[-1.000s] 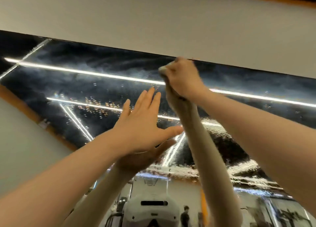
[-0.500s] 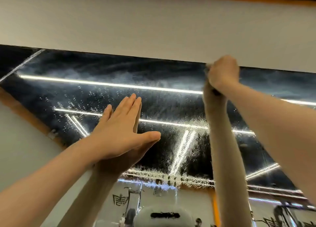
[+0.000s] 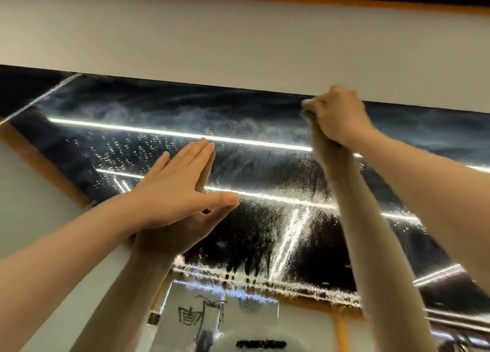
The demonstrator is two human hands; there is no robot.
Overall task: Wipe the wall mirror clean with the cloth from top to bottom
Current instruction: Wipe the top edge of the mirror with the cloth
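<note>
The right hand point(image 3: 336, 115), fisted around what seems to be the cloth point(image 3: 307, 104), presses at the wall mirror point(image 3: 148, 139)'s top edge, the wet glass stretching below and leftward toward the left hand point(image 3: 175, 189), spread flat against it.

We record a single head-worn view, angled steeply upward and close to the wall mirror point(image 3: 164, 128), whose top edge meets the white wall point(image 3: 238, 41). Both raised forearms enter from below. No second view overlaps.
</note>
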